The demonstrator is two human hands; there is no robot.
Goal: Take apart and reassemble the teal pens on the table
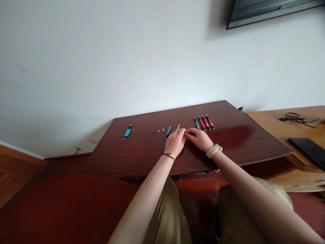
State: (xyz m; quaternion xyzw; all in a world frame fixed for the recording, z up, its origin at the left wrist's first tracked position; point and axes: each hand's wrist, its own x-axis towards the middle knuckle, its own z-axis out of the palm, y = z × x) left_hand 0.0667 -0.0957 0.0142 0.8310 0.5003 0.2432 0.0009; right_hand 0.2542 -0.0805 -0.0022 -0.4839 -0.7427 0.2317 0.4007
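Observation:
My left hand (175, 140) and my right hand (200, 139) meet over the middle of the dark wooden table (142, 152), fingertips pinched together. Something small and dark shows at the right fingers, too little to name. Just beyond the left knuckles a thin white stick (178, 126) pokes out; whether it is held or lying there I cannot tell. Left of that hand lie a teal pen barrel (168, 131), two small pale tips (161, 130) and a tiny dark piece (153, 131). Beyond the right hand, a teal pen (196, 123) lies beside three pink pens (206, 122).
Teal pens (127, 132) lie side by side at the table's left. A wooden desk (264, 118) on the right carries a black cable (296, 118) and a flat black device (308, 150). A screen (269, 13) hangs on the white wall (127, 54).

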